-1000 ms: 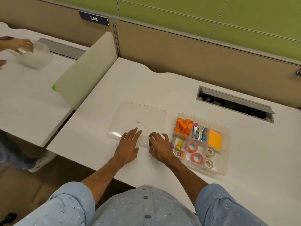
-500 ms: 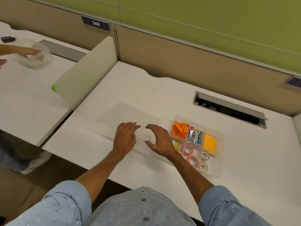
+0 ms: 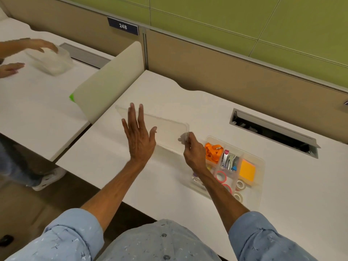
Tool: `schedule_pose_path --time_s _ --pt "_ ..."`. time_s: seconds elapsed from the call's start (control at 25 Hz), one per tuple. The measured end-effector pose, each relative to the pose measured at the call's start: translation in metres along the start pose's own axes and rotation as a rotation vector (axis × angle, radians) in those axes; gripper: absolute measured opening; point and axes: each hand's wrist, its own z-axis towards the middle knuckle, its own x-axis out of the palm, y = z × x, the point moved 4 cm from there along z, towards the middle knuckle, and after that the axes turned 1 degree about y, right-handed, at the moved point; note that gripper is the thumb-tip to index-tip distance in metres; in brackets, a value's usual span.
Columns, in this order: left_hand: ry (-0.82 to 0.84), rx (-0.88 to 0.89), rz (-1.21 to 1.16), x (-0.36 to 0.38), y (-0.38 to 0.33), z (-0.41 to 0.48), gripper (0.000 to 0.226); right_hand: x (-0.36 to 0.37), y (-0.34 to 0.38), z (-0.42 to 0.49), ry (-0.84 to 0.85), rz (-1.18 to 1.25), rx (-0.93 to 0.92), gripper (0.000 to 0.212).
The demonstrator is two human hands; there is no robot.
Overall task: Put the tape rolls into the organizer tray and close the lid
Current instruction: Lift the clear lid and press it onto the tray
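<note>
A clear organizer tray (image 3: 260,166) lies on the white desk at the right. In its near compartments sit two pink tape rolls (image 3: 221,176) and two pale tape rolls (image 3: 240,185). The clear lid (image 3: 167,129) is tilted up off the desk, left of the tray. My right hand (image 3: 194,150) pinches the lid's right corner. My left hand (image 3: 138,135) is spread flat with fingers apart against the lid's near face, holding nothing.
The tray also holds an orange lanyard (image 3: 213,152), staplers (image 3: 228,160) and orange sticky notes (image 3: 247,170). A cable slot (image 3: 273,132) opens behind it. A cream divider (image 3: 109,81) separates the neighbouring desk, where another person's hands (image 3: 35,44) handle a clear box (image 3: 50,61).
The lid was lying flat under both hands; now it is raised on edge. My right hand has taken its corner, and my left hand has opened and lifted against it.
</note>
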Motion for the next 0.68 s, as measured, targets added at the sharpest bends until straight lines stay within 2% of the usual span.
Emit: schedule_pose_path --time_s 0.12,0.28,0.44,0.52,0.6,0.68 --pt "-0.021 -0.091 -0.024 -0.001 0.015 0.019 0.087 -0.007 -0.002 0.012 0.087 0.311 0.041 0.028" --pt "0.028 -0.228 -0.102 0.005 0.026 0.039 0.066 -0.028 -0.011 0.021 0.127 0.609 0.109 0.032" --pt "0.005 -0.385 -0.209 0.011 0.014 0.047 0.04 -0.052 -0.031 0.018 0.049 0.694 0.208 0.034" --pt "0.052 -0.431 -0.246 0.022 0.003 0.044 0.025 -0.062 -0.043 0.012 0.009 0.739 0.288 0.035" --pt "0.117 -0.466 -0.32 0.033 -0.01 0.039 0.021 -0.071 -0.057 0.004 -0.052 0.756 0.402 0.034" --pt "0.193 -0.441 -0.387 0.045 -0.026 0.033 0.027 -0.087 -0.072 -0.004 -0.162 0.7 0.478 0.03"
